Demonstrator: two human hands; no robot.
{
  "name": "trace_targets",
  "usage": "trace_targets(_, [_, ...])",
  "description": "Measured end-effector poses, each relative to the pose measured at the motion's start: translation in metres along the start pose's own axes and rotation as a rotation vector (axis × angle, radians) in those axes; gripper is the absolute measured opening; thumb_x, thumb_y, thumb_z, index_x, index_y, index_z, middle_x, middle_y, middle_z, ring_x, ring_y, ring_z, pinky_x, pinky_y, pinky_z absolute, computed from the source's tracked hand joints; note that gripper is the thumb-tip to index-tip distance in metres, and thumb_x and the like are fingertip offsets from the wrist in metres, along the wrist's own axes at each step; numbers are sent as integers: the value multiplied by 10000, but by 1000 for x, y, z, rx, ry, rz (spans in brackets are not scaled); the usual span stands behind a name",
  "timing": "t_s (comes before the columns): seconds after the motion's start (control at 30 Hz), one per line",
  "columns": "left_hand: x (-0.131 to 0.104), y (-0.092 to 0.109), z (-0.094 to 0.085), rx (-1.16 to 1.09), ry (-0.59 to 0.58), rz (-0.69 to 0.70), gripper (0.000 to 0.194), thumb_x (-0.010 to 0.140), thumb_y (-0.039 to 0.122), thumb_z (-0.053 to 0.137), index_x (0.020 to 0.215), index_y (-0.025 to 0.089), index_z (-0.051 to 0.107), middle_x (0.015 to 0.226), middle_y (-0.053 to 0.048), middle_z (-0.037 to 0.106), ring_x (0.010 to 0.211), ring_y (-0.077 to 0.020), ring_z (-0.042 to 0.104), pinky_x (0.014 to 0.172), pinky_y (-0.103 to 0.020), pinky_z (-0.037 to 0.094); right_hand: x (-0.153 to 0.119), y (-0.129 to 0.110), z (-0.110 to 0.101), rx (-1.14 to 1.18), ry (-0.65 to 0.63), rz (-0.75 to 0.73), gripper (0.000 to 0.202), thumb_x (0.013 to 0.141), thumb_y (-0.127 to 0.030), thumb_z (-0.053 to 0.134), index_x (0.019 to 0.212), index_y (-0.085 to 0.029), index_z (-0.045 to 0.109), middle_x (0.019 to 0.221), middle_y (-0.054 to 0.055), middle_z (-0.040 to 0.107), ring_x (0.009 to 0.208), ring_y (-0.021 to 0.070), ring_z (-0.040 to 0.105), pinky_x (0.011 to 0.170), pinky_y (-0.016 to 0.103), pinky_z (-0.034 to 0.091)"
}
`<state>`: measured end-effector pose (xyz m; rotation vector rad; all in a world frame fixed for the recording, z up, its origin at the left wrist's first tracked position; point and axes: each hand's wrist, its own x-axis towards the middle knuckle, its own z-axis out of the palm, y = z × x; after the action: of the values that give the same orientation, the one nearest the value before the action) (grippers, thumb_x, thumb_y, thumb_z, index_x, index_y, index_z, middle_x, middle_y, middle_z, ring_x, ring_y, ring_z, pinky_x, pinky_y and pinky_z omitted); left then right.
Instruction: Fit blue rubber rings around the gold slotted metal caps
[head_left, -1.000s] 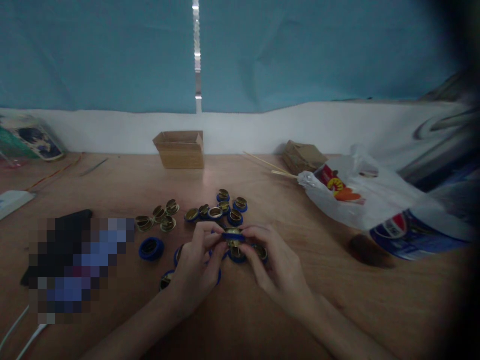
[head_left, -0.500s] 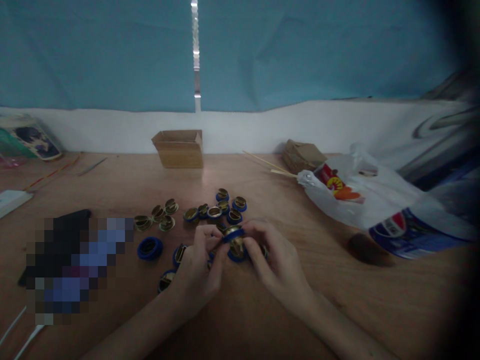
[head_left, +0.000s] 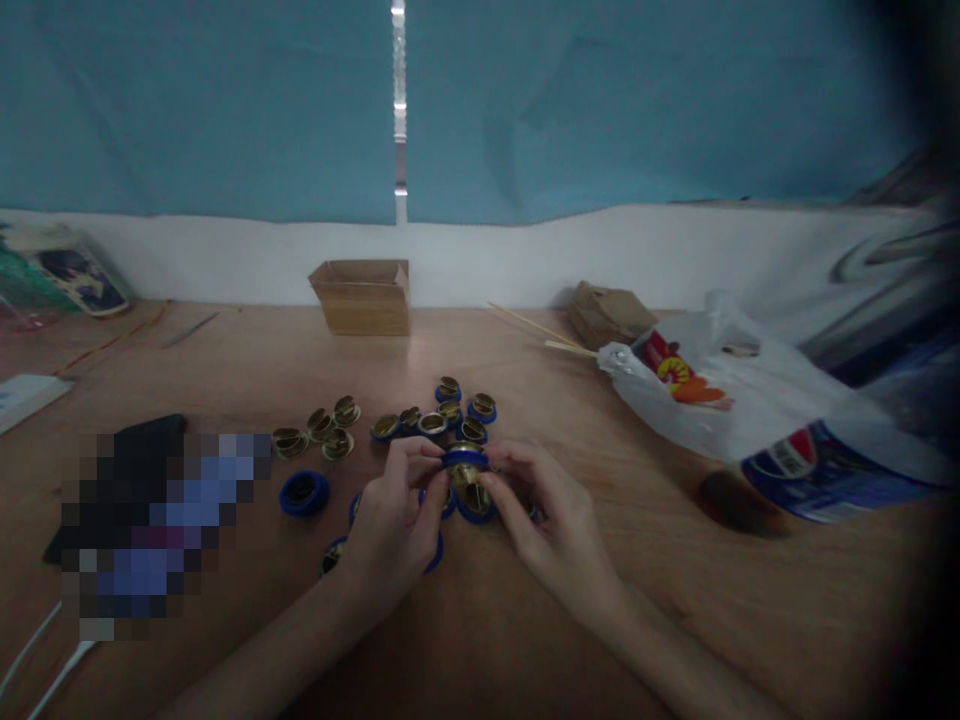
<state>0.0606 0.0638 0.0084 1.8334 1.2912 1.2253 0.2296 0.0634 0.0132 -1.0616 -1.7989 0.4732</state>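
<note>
A brass-coloured round fitting with a blue ring (head_left: pixel 464 459) is held up between both hands, just above the table. My left hand (head_left: pixel 396 520) pinches its left side with thumb and fingers. On the opposite side, my right hand (head_left: pixel 553 515) grips the ring's edge the same way. Under and behind the hands lie more blue-ringed brass fittings (head_left: pixel 475 503), some partly hidden by the fingers. Several others (head_left: pixel 482 406) form a cluster just beyond. Brass pieces without blue rings (head_left: pixel 337 443) lie to the left, near a stack of loose blue rings (head_left: pixel 304 493).
An open cardboard box (head_left: pixel 365 305) stands at the back, with a brown package (head_left: pixel 609 314) right of it. On the right are a plastic bag (head_left: pixel 720 420) and a Pepsi bottle (head_left: pixel 832 470) on its side. A black object (head_left: pixel 142 450) and a blurred-out item lie left.
The held fitting's blue ring has turned to lie more level between my fingers. Both hands keep their grip in nearly the same place. The view has shifted slightly.
</note>
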Motion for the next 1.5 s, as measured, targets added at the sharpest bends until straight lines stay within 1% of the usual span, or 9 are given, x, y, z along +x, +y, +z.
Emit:
trace_targets(0.3, [-4,-2,6,-18,29,79,208,880,103,493,1030,221,409,916,-53,672,845,-175,703,712,-285,565,-3,1,4,-10,-9,5,131,913,-125,460,995,-224,482,937,56,577,848,191,609,744,349,543])
trace_targets(0.6, [-11,-12,10,164,97,246,221,870,105,497,1037,216,405,896,-49,611,791,-173,694,663,-271,569,-4,-4,6,-1,-4,-29,153,902,-105,414,989,-229,438,926,51,525,826,185,558,714,336,510])
trace_targets(0.77, [-14,-12,11,257,154,319,228,857,98,509,1036,206,417,851,-44,602,729,-174,688,619,-262,566,-3,-6,8,15,-10,-36,151,908,-100,384,981,-228,417,915,48,508,807,175,545,700,330,500])
trace_targets(0.9, [-17,-10,12,288,137,352,234,863,94,517,1039,209,417,842,-41,606,700,-163,672,601,-257,557,-5,-5,11,20,11,-20,162,912,-103,373,998,-235,409,945,56,511,835,180,558,698,337,507])
trace_targets(1.1, [-16,-9,12,222,115,315,261,859,102,523,1061,208,395,833,-33,625,667,-140,677,523,-198,513,-9,-4,13,15,28,1,163,916,-117,388,1020,-239,417,966,60,530,853,181,584,701,334,522])
trace_targets(1.2, [-11,-4,8,173,121,254,255,837,97,533,1009,217,388,772,10,621,531,-90,622,445,-153,444,-7,-7,12,50,14,40,130,923,-145,431,1016,-232,458,939,53,548,840,178,595,706,329,529])
trace_targets(1.33, [-4,2,1,126,129,141,225,800,86,537,908,222,394,642,75,555,401,-49,497,370,-129,335,-1,-8,11,286,-78,171,119,909,-206,532,1021,-232,502,907,36,605,801,165,633,703,314,553])
trace_targets(1.43, [-1,3,-3,141,160,117,203,786,94,548,790,222,391,596,85,490,417,-51,475,385,-135,332,3,-6,12,509,-121,284,162,877,-226,594,1012,-235,505,920,34,644,815,166,662,703,310,567])
trace_targets(1.5, [-1,2,-3,136,163,106,202,797,112,555,779,224,388,573,91,474,408,-52,456,383,-140,323,5,-6,12,605,-130,338,164,862,-237,621,984,-234,512,888,24,656,792,157,666,685,292,565])
